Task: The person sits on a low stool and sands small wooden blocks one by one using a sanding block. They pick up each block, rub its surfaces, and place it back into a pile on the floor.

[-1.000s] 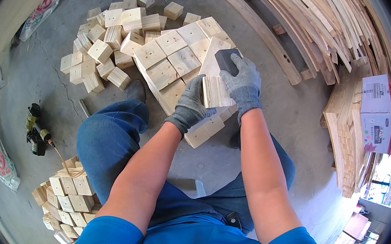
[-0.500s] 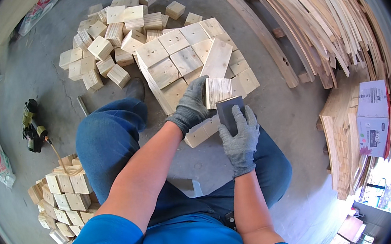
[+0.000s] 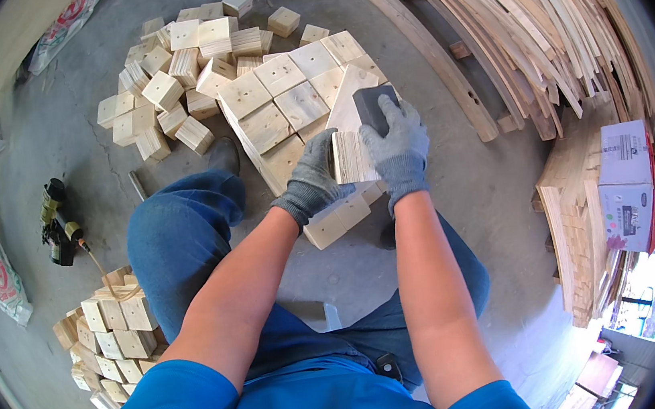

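Note:
My left hand [image 3: 310, 176], in a grey knit glove, grips the left side of a layered wood block [image 3: 352, 158], whose striped edge faces me. My gloved right hand [image 3: 399, 141] is closed on a dark grey sanding block [image 3: 369, 108] at the far right of the wood block. Whether the sanding block touches the wood is hidden by my fingers. Just beyond, a pale plank [image 3: 349, 95] slants over a low platform of wooden blocks [image 3: 301, 104] set edge to edge in front of me.
Loose wooden blocks [image 3: 161, 90] are heaped at the far left, and stacked blocks [image 3: 116, 333] stand at the near left. A nail gun [image 3: 57, 223] with a hose lies on the floor. Long wood strips [image 3: 522, 29] and a cardboard box [image 3: 626, 187] line the right side.
My right hand has pushed the sanding block forward, away from me, along the wood block's right side. The left hand keeps its grip and has shifted slightly left.

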`<state>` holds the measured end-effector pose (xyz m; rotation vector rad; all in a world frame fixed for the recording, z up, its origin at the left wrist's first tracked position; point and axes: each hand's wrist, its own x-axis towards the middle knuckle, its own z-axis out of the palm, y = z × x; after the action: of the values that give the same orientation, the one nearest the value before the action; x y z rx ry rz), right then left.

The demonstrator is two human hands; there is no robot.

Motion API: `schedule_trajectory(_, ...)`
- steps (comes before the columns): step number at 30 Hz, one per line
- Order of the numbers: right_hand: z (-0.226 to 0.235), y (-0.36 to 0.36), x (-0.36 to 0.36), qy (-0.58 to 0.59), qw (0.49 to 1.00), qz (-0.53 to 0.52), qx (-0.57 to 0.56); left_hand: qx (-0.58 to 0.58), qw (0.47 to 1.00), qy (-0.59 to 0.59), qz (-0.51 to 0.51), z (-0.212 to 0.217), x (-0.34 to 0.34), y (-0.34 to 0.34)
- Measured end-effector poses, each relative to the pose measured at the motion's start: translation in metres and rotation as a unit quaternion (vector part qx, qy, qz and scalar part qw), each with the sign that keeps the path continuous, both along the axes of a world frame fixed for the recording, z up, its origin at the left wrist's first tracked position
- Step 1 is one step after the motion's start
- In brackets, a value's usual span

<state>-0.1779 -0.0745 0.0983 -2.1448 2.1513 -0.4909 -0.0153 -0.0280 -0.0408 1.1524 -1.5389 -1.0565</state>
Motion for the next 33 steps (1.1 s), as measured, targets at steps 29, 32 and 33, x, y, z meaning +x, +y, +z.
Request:
schedule_trajectory(29,0.007,0.026,0.028,0.0,1.0,0.023,0.016,-0.001,1.0,-0.015,0.015,0.014,0.002,0.003)
schedule_trajectory(32,0.007,0.07,0.029,-0.004,0.999,0.044,0.011,-0.029,0.999,-0.023,0.032,-0.002,0.004,0.001)
schedule_trajectory(33,0.009,0.088,0.03,0.004,0.999,0.047,0.012,-0.042,0.998,-0.023,0.038,-0.005,0.002,0.0)
